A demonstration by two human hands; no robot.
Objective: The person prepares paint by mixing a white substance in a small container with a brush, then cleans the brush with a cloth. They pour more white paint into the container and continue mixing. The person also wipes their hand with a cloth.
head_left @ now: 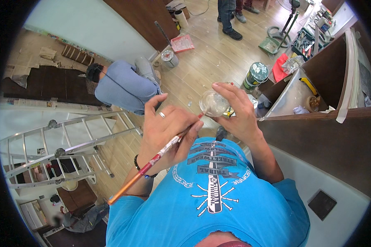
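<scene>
My left hand [167, 127] pinches a thin paintbrush [142, 172] with a red and orange handle smeared with white. The handle slants down past my wrist, and the brush's front end points at the mouth of a small clear cup [212, 103]. My right hand [239, 113] is wrapped round the cup, which is tipped toward me with whitish residue inside. I cannot make out whether the bristles touch the cup. Both hands are in front of my chest.
A person [125, 84] crouches at the left near an aluminium ladder [62, 148]. Paint buckets [257, 73] and a smaller can [169, 59] stand on the wooden floor. An open dark cabinet [317, 136] is at my right, with a yellow-handled knife [310, 86] inside. Another person's legs [228, 18] show far off.
</scene>
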